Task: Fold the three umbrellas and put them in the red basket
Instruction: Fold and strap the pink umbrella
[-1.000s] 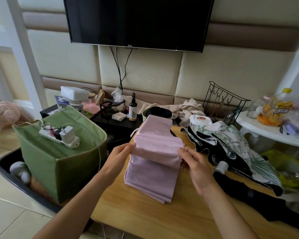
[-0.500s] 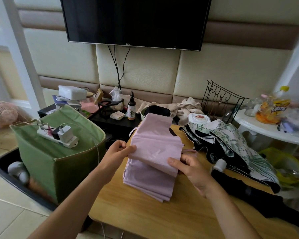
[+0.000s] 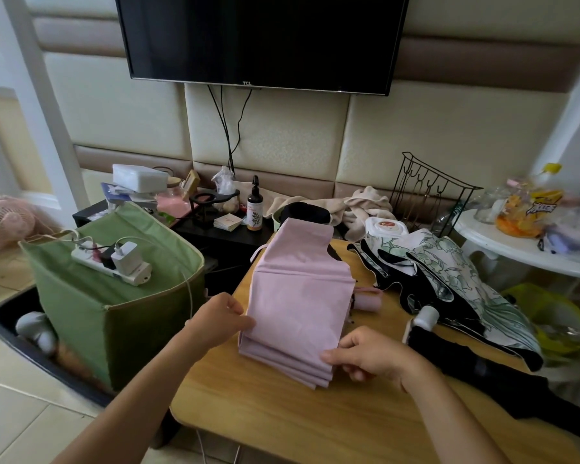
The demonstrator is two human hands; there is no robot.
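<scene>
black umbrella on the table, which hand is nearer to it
Right. The right hand grips the pink umbrella's edge beside the black umbrella; the left hand holds its far side.

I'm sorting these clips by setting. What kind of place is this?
Probably a home living room or bedroom: a wall-mounted TV on a padded wall, a cluttered low cabinet, and a small wooden table.

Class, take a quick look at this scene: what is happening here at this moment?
A person is folding a pink umbrella on a wooden table. The left hand pinches the canopy's left edge, and the right hand grips the stacked folds at the lower right corner. A leaf-print umbrella and a black umbrella lie loose to the right, not yet folded. No red basket is visible.
</scene>
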